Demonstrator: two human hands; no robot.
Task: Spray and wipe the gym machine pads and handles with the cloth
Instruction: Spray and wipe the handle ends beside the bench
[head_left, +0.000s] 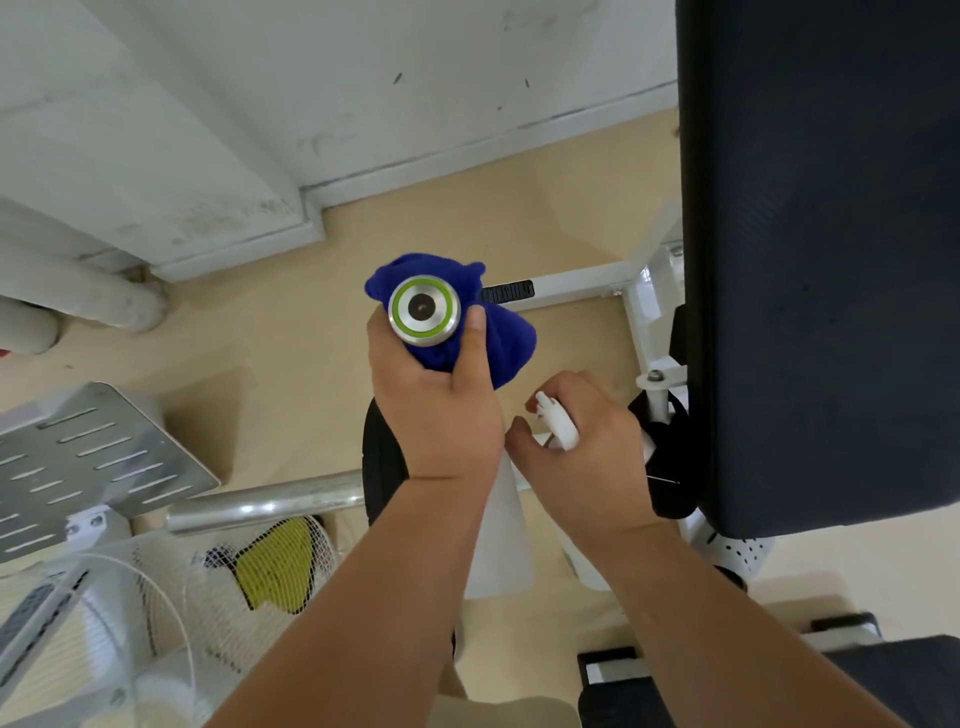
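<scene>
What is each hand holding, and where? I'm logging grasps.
Left hand wraps the blue cloth around the handle just below its metal end cap. Right hand grips the spray bottle at its trigger head.

Both forearms bare, reaching forward and down from the lower edge of view, the left crossing slightly toward the right. Left hand (436, 400): back of hand up, wrist straight, fingers curled away underneath, thumb (475, 343) extended along the near side, closed around the cloth (511, 343) wrapped on a handle end (424, 310). Right hand (582, 452): just beside and slightly nearer than the left, wrist bent inward, fingers curled over the spray bottle (558, 421) head, gripping it.
</scene>
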